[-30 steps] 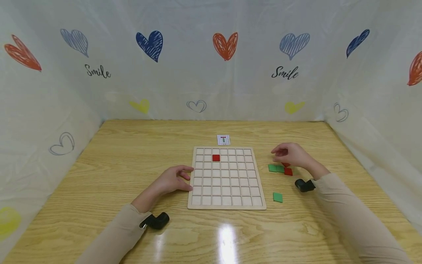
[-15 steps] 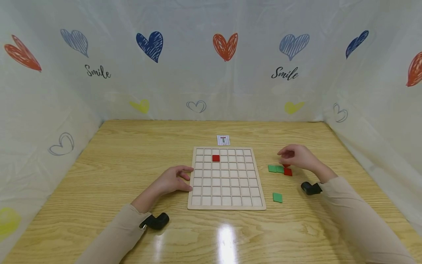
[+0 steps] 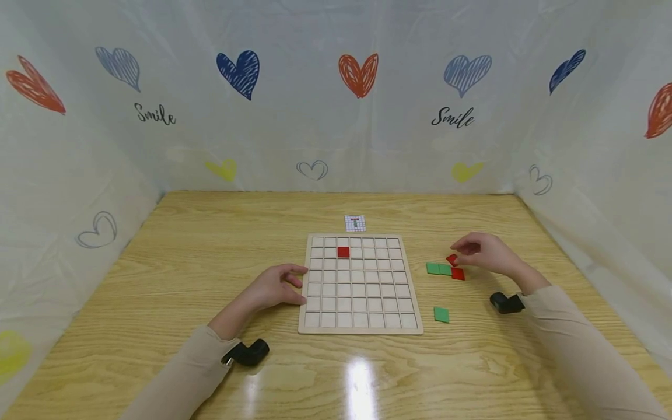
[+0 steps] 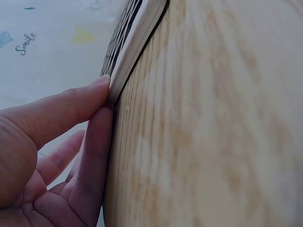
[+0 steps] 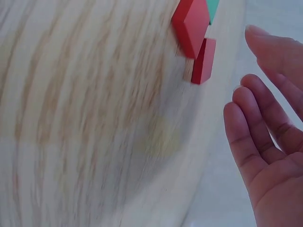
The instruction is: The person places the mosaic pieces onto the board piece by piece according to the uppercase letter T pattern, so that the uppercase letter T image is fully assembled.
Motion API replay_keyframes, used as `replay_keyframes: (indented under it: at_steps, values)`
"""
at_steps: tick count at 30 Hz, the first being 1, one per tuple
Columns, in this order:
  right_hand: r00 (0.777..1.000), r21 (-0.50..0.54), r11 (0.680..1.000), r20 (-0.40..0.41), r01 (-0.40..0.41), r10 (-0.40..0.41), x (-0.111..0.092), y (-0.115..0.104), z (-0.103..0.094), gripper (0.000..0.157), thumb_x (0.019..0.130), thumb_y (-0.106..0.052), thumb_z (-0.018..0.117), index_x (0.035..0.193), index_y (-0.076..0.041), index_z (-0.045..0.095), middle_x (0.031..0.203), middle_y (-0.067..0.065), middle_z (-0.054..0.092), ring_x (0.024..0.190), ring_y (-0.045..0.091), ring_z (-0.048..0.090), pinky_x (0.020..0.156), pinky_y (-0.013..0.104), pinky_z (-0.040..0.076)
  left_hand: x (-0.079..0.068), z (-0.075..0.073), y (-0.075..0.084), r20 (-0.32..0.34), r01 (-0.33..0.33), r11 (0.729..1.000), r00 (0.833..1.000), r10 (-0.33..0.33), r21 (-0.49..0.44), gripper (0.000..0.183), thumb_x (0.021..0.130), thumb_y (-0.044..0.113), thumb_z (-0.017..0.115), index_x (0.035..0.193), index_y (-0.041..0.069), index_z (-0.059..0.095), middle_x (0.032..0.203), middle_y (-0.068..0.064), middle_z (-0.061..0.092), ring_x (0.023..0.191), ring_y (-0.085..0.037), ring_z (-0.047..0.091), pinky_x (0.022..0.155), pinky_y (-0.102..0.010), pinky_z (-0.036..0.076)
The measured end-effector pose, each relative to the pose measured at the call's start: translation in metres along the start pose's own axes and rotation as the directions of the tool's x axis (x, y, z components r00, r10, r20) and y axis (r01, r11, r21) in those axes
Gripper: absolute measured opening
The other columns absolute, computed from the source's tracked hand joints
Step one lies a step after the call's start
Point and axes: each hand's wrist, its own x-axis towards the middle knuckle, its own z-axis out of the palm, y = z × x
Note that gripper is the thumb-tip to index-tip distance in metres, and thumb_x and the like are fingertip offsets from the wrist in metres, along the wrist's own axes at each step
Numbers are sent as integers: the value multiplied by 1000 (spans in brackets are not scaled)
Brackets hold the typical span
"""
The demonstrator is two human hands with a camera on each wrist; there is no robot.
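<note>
A wooden grid board [image 3: 360, 333] lies on the table with one red tile [image 3: 343, 252] in a cell of its second row. At the board's left edge my left hand [image 3: 274, 286] touches the frame; in the left wrist view its thumb [image 4: 71, 106] meets the board's rim [image 4: 137, 47]. My right hand [image 3: 488, 255] hovers over the loose tiles, its fingers loosely bent and holding nothing. Beneath it lie two red tiles [image 3: 458, 274], with two green tiles [image 3: 438, 269] beside them. The right wrist view shows a gap between the fingers and the red tiles [image 5: 191, 28].
A single green tile [image 3: 441, 315] lies apart, to the right of the board's lower corner. Behind the board is a small card [image 3: 354, 223] printed with a T pattern in red and green. White sheeting with hearts surrounds the table [image 3: 236, 233].
My right hand has drawn back to the right, uncovering more of the rear red tile. The left hand stays at the board's edge.
</note>
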Motion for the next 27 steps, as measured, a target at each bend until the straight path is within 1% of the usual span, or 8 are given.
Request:
replay_keyframes:
  at_steps: [6, 11, 16, 18, 23, 27]
  values:
    - [999, -1, 999, 7, 36, -36, 0, 10, -2, 27, 78, -10, 76, 101, 2, 67, 96, 11, 65, 83, 22, 58, 70, 23, 46, 1, 0, -3, -12, 12, 1000, 1000, -12, 12, 61, 70, 3, 80, 126, -2, 54, 93, -11, 57, 78, -18, 53, 63, -28, 46]
    - [997, 15, 998, 33, 63, -64, 2, 18, -4, 28, 77, -7, 76, 102, 2, 67, 98, 12, 64, 86, 23, 59, 73, 24, 47, 2, 1, -3, -11, 25, 1000, 1000, -25, 5, 61, 70, 3, 80, 125, -1, 54, 93, -11, 57, 73, -17, 54, 63, -27, 45]
    - [995, 46, 997, 65, 70, -73, 6, 23, -3, 30, 75, -8, 78, 102, -1, 68, 100, 9, 65, 91, 19, 60, 77, 24, 46, 2, 1, -4, -10, 26, 1000, 1000, -26, 4, 61, 71, 3, 80, 126, -1, 54, 93, -11, 57, 70, -17, 54, 63, -28, 46]
    - [993, 67, 995, 89, 75, -81, 7, 25, -3, 31, 75, -8, 77, 103, 0, 68, 101, 10, 64, 93, 19, 59, 79, 23, 46, 3, 1, -4, -5, 23, 1000, 1000, -23, 4, 61, 71, 3, 80, 126, -1, 54, 93, -11, 57, 69, -16, 54, 63, -28, 46]
    - [986, 115, 989, 127, 97, -111, 9, 26, -2, 29, 77, -5, 75, 104, 1, 67, 102, 11, 64, 97, 22, 60, 82, 21, 45, 3, 1, -4, 2, 17, 1000, 1000, -17, -4, 62, 71, 2, 80, 127, -2, 53, 93, -11, 56, 66, -16, 54, 63, -28, 46]
    - [979, 133, 983, 148, 125, -144, 10, 24, -2, 28, 78, -4, 74, 105, 2, 66, 102, 11, 64, 98, 19, 59, 83, 19, 44, 3, 1, -4, 0, 21, 1000, 1000, -21, -9, 62, 71, 2, 80, 127, -2, 53, 93, -11, 56, 66, -16, 54, 63, -28, 46]
